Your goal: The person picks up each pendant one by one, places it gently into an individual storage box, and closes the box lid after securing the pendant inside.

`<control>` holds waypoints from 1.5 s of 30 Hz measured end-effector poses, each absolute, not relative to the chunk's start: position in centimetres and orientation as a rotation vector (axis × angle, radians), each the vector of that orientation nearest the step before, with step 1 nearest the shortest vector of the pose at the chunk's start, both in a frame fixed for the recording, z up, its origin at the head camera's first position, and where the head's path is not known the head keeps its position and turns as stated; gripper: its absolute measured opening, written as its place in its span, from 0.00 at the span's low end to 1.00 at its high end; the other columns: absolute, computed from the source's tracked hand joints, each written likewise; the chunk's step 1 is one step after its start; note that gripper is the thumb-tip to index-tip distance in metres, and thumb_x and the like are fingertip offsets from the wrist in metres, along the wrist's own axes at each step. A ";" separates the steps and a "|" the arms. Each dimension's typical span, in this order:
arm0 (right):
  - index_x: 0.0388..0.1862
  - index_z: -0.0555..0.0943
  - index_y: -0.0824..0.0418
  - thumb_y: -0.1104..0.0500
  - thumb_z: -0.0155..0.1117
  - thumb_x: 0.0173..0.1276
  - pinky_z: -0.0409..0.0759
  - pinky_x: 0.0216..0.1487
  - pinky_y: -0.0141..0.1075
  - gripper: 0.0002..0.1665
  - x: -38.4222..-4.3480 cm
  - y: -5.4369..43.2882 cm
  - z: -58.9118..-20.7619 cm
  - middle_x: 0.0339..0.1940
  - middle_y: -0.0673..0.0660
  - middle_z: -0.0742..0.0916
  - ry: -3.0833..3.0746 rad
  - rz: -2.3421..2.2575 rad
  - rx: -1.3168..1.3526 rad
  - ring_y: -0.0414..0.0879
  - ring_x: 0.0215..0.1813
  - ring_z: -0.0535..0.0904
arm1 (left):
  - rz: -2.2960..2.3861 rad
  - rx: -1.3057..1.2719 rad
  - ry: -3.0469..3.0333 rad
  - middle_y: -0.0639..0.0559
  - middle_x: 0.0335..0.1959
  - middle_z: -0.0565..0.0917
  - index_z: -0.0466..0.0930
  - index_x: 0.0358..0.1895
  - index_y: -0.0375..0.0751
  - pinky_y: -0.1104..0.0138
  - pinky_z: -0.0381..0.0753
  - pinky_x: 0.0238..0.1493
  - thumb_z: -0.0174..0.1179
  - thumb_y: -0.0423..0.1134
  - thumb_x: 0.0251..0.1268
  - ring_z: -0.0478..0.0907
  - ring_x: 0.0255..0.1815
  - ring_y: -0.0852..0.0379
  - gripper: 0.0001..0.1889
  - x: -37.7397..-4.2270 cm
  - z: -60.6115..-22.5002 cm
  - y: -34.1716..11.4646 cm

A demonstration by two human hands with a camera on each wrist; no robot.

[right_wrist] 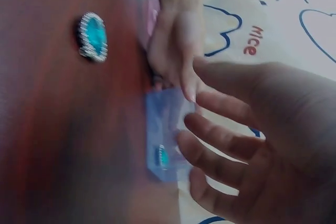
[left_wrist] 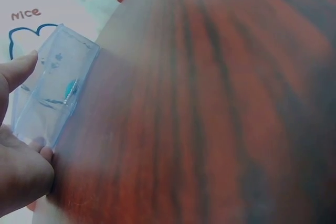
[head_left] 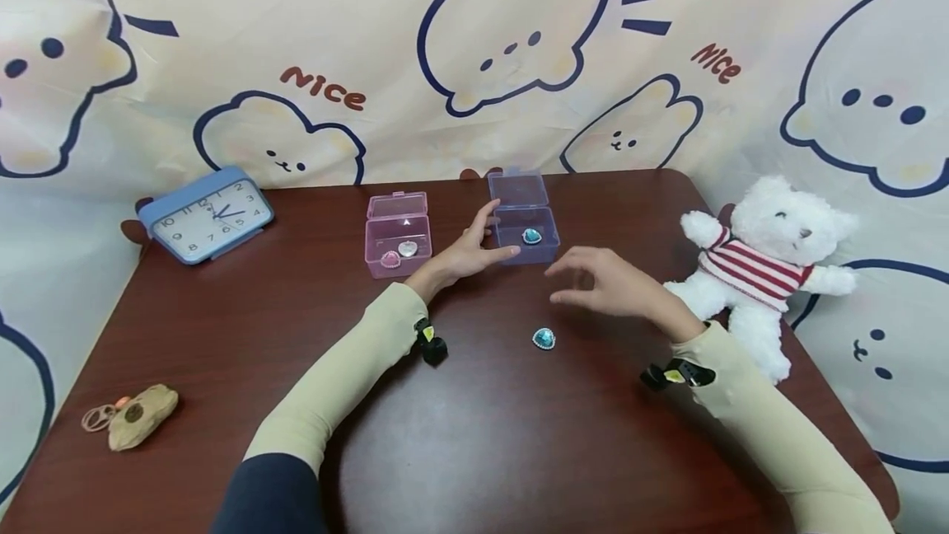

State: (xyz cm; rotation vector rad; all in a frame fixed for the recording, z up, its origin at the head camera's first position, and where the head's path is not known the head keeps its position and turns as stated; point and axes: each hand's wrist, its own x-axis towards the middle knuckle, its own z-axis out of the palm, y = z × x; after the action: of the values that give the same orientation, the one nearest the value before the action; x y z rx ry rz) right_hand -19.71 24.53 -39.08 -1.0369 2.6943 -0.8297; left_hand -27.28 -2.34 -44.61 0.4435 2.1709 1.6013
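Note:
A blue-tinted clear plastic box (head_left: 528, 249) stands with its lid raised at the back middle of the table. Inside it lies a turquoise gem with a beaded silver rim (head_left: 531, 236). My left hand (head_left: 465, 252) is at the box's left side, fingers and thumb extended along it; the left wrist view shows the fingertips right at the box wall (left_wrist: 63, 77). My right hand (head_left: 604, 280) hovers just right of the box, fingers loosely bent and nothing between them. A second turquoise gem (head_left: 544, 339) rests on the table below that hand, and shows large in the right wrist view.
Left of the blue box, an open pink box (head_left: 398, 247) contains a pink gem and a white one. A blue clock (head_left: 211, 217) is at the back left, a tan pouch-like item (head_left: 143, 417) at the front left. A white teddy bear (head_left: 764, 270) sits at the right edge.

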 end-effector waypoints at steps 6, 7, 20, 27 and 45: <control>0.60 0.84 0.58 0.53 0.77 0.64 0.83 0.41 0.35 0.26 -17.8 24.4 -41.2 0.49 0.53 0.86 2.485 -0.771 -1.161 0.40 0.36 0.81 | 1.595 0.463 2.166 0.44 0.84 0.51 0.37 0.84 0.65 0.44 0.50 0.82 0.66 0.51 0.70 0.49 0.82 0.41 0.51 -27.4 -44.6 -2.2; 0.61 0.84 0.58 0.53 0.78 0.64 0.83 0.41 0.34 0.27 -17.6 24.3 -41.5 0.49 0.53 0.86 2.459 -0.767 -1.168 0.40 0.37 0.81 | 1.593 0.462 2.168 0.44 0.84 0.51 0.37 0.84 0.66 0.44 0.50 0.82 0.66 0.51 0.70 0.49 0.82 0.41 0.51 -27.4 -44.6 -2.1; 0.59 0.85 0.50 0.54 0.76 0.65 0.78 0.39 0.30 0.23 -16.4 23.3 -42.9 0.49 0.46 0.81 2.463 -0.707 -1.167 0.37 0.36 0.75 | 1.606 0.456 2.163 0.45 0.84 0.51 0.36 0.84 0.66 0.44 0.51 0.82 0.66 0.51 0.70 0.49 0.82 0.42 0.51 -27.2 -44.8 -2.5; 0.58 0.85 0.51 0.53 0.75 0.67 0.79 0.39 0.30 0.20 -16.6 23.2 -43.0 0.49 0.46 0.83 2.475 -0.698 -1.150 0.33 0.36 0.75 | 1.613 0.453 2.165 0.45 0.84 0.51 0.36 0.84 0.66 0.43 0.51 0.81 0.66 0.50 0.70 0.49 0.82 0.42 0.51 -27.2 -44.8 -2.6; 0.52 0.87 0.51 0.54 0.74 0.68 0.85 0.44 0.32 0.15 -17.8 23.4 -42.7 0.48 0.45 0.86 2.444 -0.766 -1.178 0.37 0.45 0.82 | 1.597 0.436 2.163 0.47 0.85 0.50 0.36 0.84 0.66 0.44 0.50 0.82 0.66 0.51 0.70 0.48 0.84 0.43 0.51 -27.2 -44.6 -2.7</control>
State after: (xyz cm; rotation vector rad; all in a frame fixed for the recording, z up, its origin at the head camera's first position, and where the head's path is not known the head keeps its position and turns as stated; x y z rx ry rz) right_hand -17.81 23.43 -42.70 -1.1783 2.4436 -0.7663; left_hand -27.16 -2.69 -44.60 0.4360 2.1626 1.5968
